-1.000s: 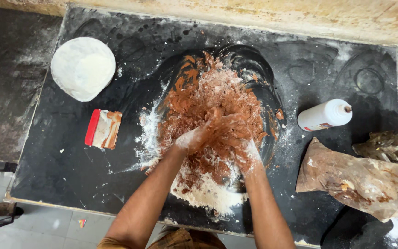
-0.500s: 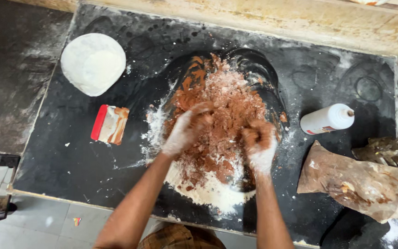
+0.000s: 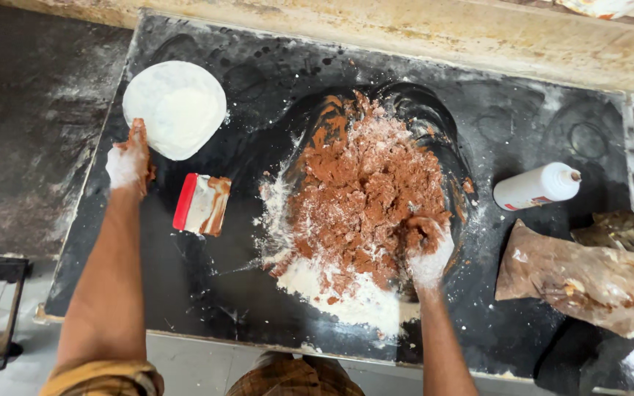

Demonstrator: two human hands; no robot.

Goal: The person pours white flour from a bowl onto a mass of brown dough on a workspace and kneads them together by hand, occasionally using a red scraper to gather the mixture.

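Fingers of the right hand (image 3: 427,249) curl together into the brown crumbly dough heap (image 3: 365,198), clutching a clump at its lower right edge; fingers of the left hand (image 3: 128,163) lie together and extended, coated in flour and brown paste, holding nothing, their tips just beside the white bowl of flour (image 3: 175,108).

Largest is the black worktop (image 3: 258,293), dusted white and smeared, with a worn yellowish ledge (image 3: 405,44) along its far side and pale floor at the near edge. The dough heap sits at the centre with loose white flour (image 3: 346,293) spread under its near side. A crumpled brown paper bag (image 3: 577,279) lies at the right, a white squeeze bottle (image 3: 537,187) on its side above it, and a red-handled scraper (image 3: 201,204) between bowl and heap.

Half a second ago both hands were in the heap; the left has since swung out to the bowl.

Bare worktop lies below the scraper toward the near-left edge.
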